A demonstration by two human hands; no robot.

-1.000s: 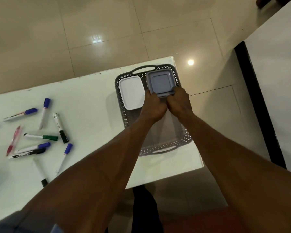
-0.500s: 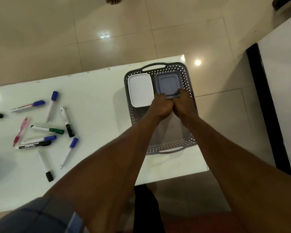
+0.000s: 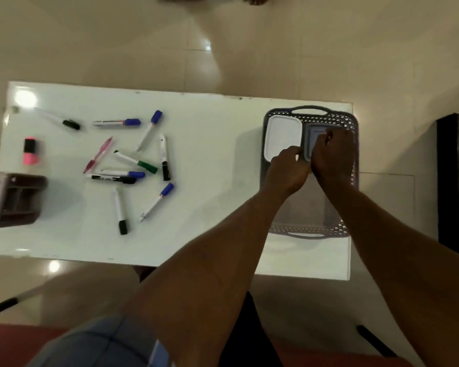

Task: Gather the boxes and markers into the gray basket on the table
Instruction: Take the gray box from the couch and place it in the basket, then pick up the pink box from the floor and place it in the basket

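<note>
The gray basket [image 3: 310, 111] stands at the right end of the white table [image 3: 212, 133]. Inside, at its far end, a white box [image 3: 282, 136] lies flat beside a gray box [image 3: 311, 140]. My right hand [image 3: 332, 152] lies over the gray box and hides most of it, fingers curled on it. My left hand [image 3: 289, 169] grips the gray box's near left corner, next to the white box. Several markers [image 3: 133, 162] with blue, black and green caps lie scattered on the table's left half, with a red pen [image 3: 98, 154] among them.
A pink highlighter [image 3: 30, 152] and a black-capped marker [image 3: 61, 121] lie near the far left of the table. A brown-gray compartment holder [image 3: 17, 200] sits at the left edge. The basket's near half holds nothing. Tiled floor surrounds the table.
The view has swung left and now takes in the whole table. My right hand has slid forward over the gray box; my left hand stays at its corner.
</note>
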